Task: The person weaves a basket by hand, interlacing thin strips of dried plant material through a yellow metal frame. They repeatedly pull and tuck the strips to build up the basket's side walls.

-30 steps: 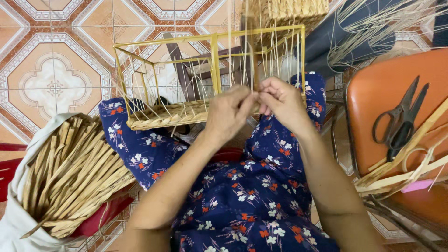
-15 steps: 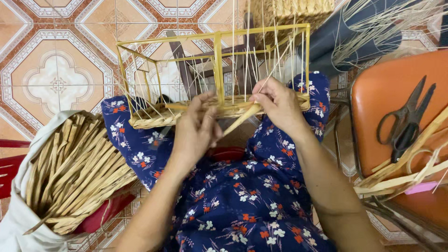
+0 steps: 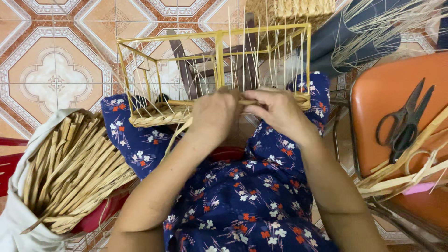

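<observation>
Background items. Scissors [image 3: 405, 122], dark and shut, lay on an orange chair [image 3: 387, 98] at right; flat straw strips [image 3: 401, 175] crossed the seat's near edge beside a pink scrap [image 3: 419, 188]. A white bag [image 3: 18, 210] at lower left held a bundle of flat strips [image 3: 74, 170], resting on a red stool [image 3: 9, 165]. A finished woven basket [image 3: 289, 9] stood at top, beside dark rolled tubes [image 3: 345, 39] strewn with thin fibres [image 3: 387, 23]. The floor [image 3: 56, 56] was patterned orange tile.
</observation>
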